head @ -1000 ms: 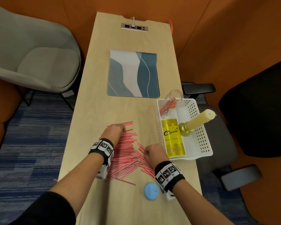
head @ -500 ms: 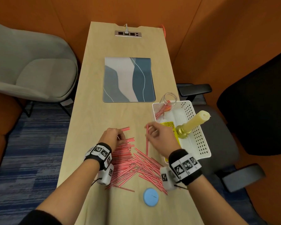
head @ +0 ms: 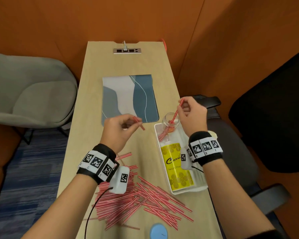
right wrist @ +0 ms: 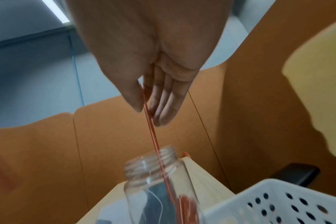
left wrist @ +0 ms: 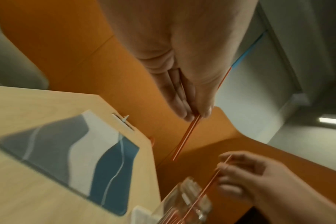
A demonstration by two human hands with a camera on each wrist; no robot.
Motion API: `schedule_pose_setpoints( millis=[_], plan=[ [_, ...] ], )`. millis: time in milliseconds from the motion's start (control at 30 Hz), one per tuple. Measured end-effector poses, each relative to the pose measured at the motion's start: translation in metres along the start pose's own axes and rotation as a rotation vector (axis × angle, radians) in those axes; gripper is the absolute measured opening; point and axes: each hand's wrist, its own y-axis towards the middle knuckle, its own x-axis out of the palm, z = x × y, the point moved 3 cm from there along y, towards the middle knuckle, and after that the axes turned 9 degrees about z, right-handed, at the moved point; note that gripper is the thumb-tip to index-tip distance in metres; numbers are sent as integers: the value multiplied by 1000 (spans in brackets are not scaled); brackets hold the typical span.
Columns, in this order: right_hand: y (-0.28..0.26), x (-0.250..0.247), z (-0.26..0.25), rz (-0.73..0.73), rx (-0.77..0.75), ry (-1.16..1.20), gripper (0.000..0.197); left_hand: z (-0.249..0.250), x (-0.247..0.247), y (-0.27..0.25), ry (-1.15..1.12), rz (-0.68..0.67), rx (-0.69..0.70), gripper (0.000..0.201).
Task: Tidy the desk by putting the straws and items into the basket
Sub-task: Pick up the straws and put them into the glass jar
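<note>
A red straw [head: 175, 113] was pinched by the right hand [head: 191, 114] and fed into the glass jar [head: 170, 120] in the basket [head: 188, 191]; another was pinched by the left hand [head: 117, 129]. The worktop's loose straws [head: 145, 202] were judged light, bendable, best pinched mid-length.

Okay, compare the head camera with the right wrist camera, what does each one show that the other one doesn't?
Only the head view shows the left hand pinching a straw, the loose straw pile on the desk, the patterned mat, the yellow packet and the blue disc.

Only the right wrist view shows the jar's threaded neck up close and the ceiling light.

Both show the right hand feeding a straw into the clear jar in the white basket.
</note>
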Motion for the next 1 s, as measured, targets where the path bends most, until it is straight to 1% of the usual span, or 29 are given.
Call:
schedule_pose_setpoints(
  millis=[67, 133, 200, 267, 333, 467, 567, 667, 767, 800, 900, 967, 1000],
  plan=[
    [-6, 5, 13, -46, 56, -7, 28, 20, 9, 17, -58, 20, 42, 5],
    [-15, 1, 21, -8, 75, -7, 34, 34, 23, 33, -78, -3, 94, 7],
    [-30, -6, 23, 21, 79, -22, 28, 44, 40, 47, -75, -45, 147, 10],
    [-52, -11, 22, -27, 125, -15, 17, 49, 60, 58, -66, -86, 174, 12],
    [-79, -7, 26, -152, 164, 0, 14, 47, 80, 65, -31, -138, 161, 14],
    [-143, 16, 37, -503, 171, -12, 9, 25, 104, 64, 124, -282, 106, 28],
    [-185, 36, 43, -712, 144, -132, 12, 4, 97, 50, 199, -280, 101, 34],
    [-219, 56, 49, -850, 111, -298, 20, -27, 75, 24, 207, -225, 10, 26],
    [-240, 71, 56, -885, 21, -476, 25, -72, 45, -15, 335, -203, -173, 20],
    [-243, 75, 57, -890, -1, -529, 27, -86, 35, -29, 409, -231, -233, 18],
    [-249, 79, 61, -900, -5, -626, 29, -121, 12, -75, 624, -406, -369, 14],
    [-252, 80, 61, -899, 17, -648, 29, -136, 2, -102, 708, -495, -404, 19],
    [-252, 79, 60, -900, 25, -657, 29, -142, 0, -113, 731, -514, -407, 24]
  ],
)
